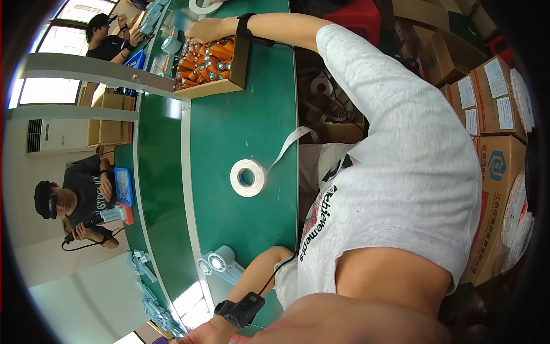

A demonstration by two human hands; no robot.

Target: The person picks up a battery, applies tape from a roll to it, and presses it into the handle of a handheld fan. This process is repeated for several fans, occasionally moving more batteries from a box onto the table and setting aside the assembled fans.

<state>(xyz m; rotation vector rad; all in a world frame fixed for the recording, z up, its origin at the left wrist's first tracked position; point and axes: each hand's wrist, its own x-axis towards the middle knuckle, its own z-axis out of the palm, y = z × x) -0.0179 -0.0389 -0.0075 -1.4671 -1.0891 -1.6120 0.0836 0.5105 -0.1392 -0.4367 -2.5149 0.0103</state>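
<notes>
My right hand (205, 30), at the top of the view, bends over the edge of a cardboard box (240, 64). Its fingers curl down by the packed orange tube-like pieces (213, 56) with round silvery ends; what they grip is hidden. My left hand (201, 335) is cut off by the lower edge, so its fingers do not show. Near that forearm lie pale blue handheld fan-like bodies (222, 259) with round heads. A roll of white tape (247, 191) lies flat on the green table (246, 126), its loose strip (289, 140) trailing over the edge.
Another white roll (203, 7) and a pale blue round-headed piece (171, 45) are near the box. Across a raised green strip (160, 172), a person (86, 189) sits by a blue tray (123, 186); another person (109, 37) works farther up. Cartons (498, 172) stack behind me.
</notes>
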